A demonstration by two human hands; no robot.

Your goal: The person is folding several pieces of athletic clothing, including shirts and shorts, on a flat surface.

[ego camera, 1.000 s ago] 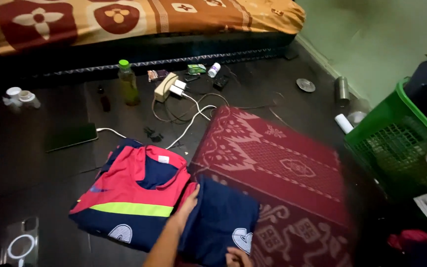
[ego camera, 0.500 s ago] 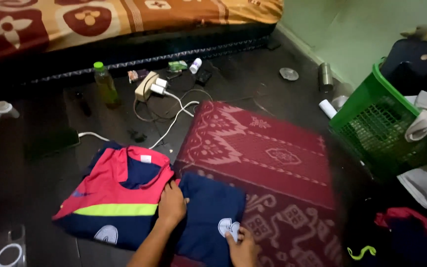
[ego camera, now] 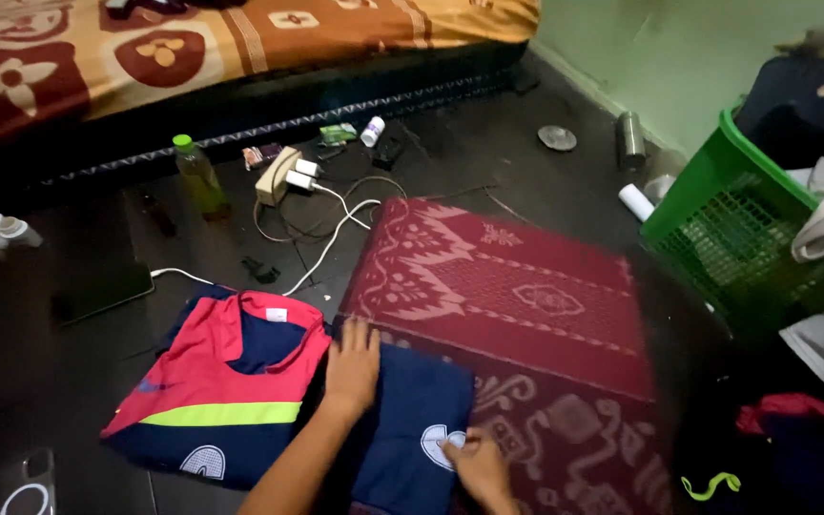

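Note:
A folded navy garment (ego camera: 410, 420) with a white emblem lies on the near left corner of a red patterned rug (ego camera: 526, 305). My left hand (ego camera: 353, 360) rests flat on its upper left edge, fingers spread. My right hand (ego camera: 477, 465) pinches the garment's right edge by the white emblem. Just to the left lies a folded red and navy jersey (ego camera: 216, 381) with a yellow-green stripe, touching the navy garment.
A green laundry basket (ego camera: 717, 205) with clothes stands at the right. A power strip with cables (ego camera: 283, 181), a bottle (ego camera: 195, 174), a dark phone (ego camera: 102, 291) and small items litter the dark floor below the mattress (ego camera: 193, 48). More clothes (ego camera: 793, 448) lie at the lower right.
My left hand slid up from the seam between the two garments onto the navy garment's top edge. My right hand came into view and took hold of the edge by the emblem.

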